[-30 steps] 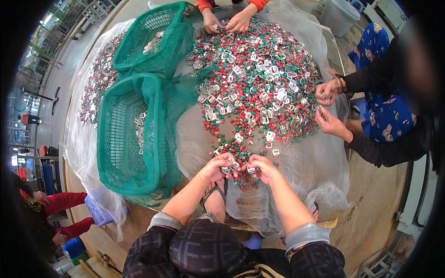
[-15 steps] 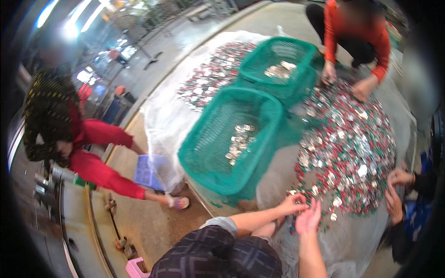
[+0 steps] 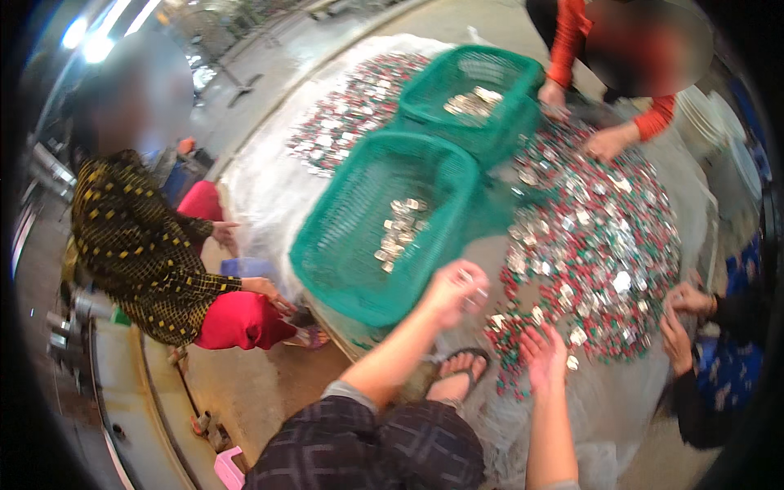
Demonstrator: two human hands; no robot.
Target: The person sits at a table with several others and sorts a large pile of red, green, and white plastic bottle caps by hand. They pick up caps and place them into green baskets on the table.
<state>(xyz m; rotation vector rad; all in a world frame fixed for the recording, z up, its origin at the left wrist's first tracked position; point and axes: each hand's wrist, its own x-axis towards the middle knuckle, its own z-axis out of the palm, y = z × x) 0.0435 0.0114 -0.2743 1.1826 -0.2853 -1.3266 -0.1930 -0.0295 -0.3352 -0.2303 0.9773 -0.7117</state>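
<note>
My left hand [image 3: 456,292] is raised beside the near green plastic basket [image 3: 314,245], its fingers closed on a small silver metal piece [image 3: 475,296], partly blurred. Over the near edge of a wide pile of small parts [image 3: 588,245] is my right hand [image 3: 545,353], palm up with fingers apart. I see nothing held in it. Red, green and silver bits make up the pile. Inside the near basket lie several silvery pieces [image 3: 402,233]. A second green basket [image 3: 523,77] stands behind it with more such pieces [image 3: 474,102].
A second pile [image 3: 359,110] lies on white sheeting beyond the baskets. A person in an orange top [image 3: 653,122] reaches into the main pile, and another person's hands [image 3: 679,314] are at its right edge. A person in a patterned top [image 3: 147,245] crouches at left, near a pink stool [image 3: 230,468].
My left hand has left my right hand and moved up and left toward the near basket. My right hand has opened. The person at left has lowered into a crouch.
</note>
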